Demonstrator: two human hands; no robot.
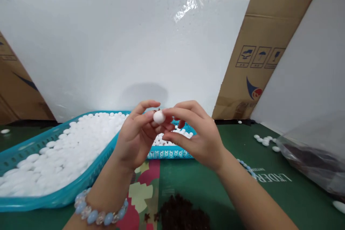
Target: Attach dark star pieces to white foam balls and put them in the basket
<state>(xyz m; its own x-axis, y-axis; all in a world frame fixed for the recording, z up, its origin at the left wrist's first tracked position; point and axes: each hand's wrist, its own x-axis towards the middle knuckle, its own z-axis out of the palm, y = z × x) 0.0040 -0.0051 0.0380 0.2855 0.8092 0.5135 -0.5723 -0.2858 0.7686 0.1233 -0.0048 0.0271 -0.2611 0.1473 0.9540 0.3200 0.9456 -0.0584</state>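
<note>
Above the middle of the green desk [218,187], the left hand [134,134] is partly curled, with its thumb against a white ball [159,117] that it has hold of. The right hand [203,136] is half open, forefinger reaching the ball's side, thumb apart below. A small brown piece [156,110] shows at the top of the ball. Toward the desk's left edge, a large blue basket [54,200] is full of white balls; behind the hands, near the far edge, a smaller blue basket [172,153] holds more. At the near edge lies a dark brown heap [183,215], with small brown stars [147,217] just beside it. Toward the right edge, a clear bag [315,161] lies near loose white balls [265,141]
</note>
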